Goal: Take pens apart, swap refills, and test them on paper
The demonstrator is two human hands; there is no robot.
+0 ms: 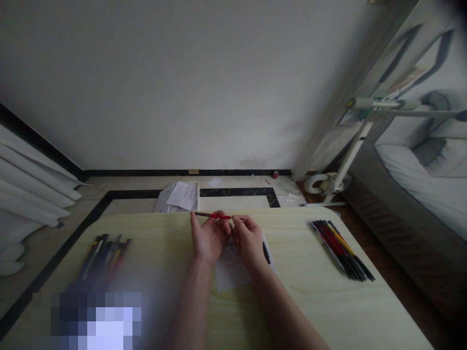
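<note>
My left hand (pixel 208 235) and my right hand (pixel 249 238) meet over the middle of a pale wooden table (pixel 299 291). Together they hold a thin red pen (pixel 213 215) that lies level and points left; the left fingers pinch its red barrel, the right fingers close on its right end. Under my hands lies a white sheet of paper (pixel 229 274) with a dark pen (pixel 266 253) resting on it beside my right wrist.
A bunch of several red, black and yellow pens (pixel 341 249) lies at the table's right. Another bunch of pens (pixel 104 255) lies at the left. Papers (pixel 180 196) lie on the floor beyond the table. A bed (pixel 419 184) stands at the right.
</note>
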